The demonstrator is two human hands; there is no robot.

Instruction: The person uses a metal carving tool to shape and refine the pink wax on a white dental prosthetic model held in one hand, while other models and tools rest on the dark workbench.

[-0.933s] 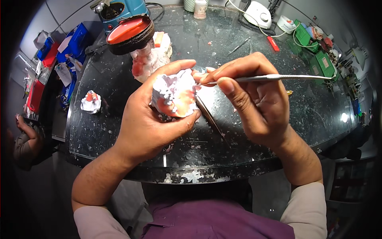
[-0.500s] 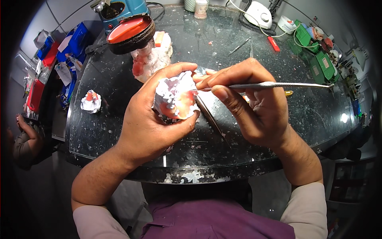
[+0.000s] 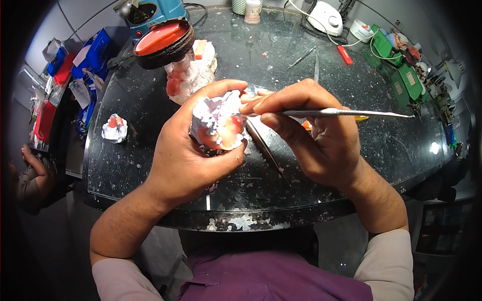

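My left hand (image 3: pixel 183 143) is closed around a white plaster dental cast (image 3: pixel 217 120) with red-orange wax on its lower part. Between the fingertips and thumb of my right hand (image 3: pixel 314 133) I grip a metal wax carver (image 3: pixel 346 113) with a knurled handle. One end of it points off to the right; the other reaches the cast's right side, its tip hidden by my fingers. Beneath my hands, a dark narrow tool (image 3: pixel 264 145) lies slantwise on the black table (image 3: pixel 165 180).
A dark-rimmed dish of red wax (image 3: pixel 163 40) tops a crusted, wax-spattered stand (image 3: pixel 193 75). Left of my forearm sits a smaller cast (image 3: pixel 115 128). Toward the back lie a thin tool (image 3: pixel 302 57) and a red-handled knife (image 3: pixel 345 55). Green bins (image 3: pixel 407 83) line the right edge.
My right hand and the carver have shifted slightly left and the carver's free end has dipped. The cast has tilted a little, showing more of its wax.
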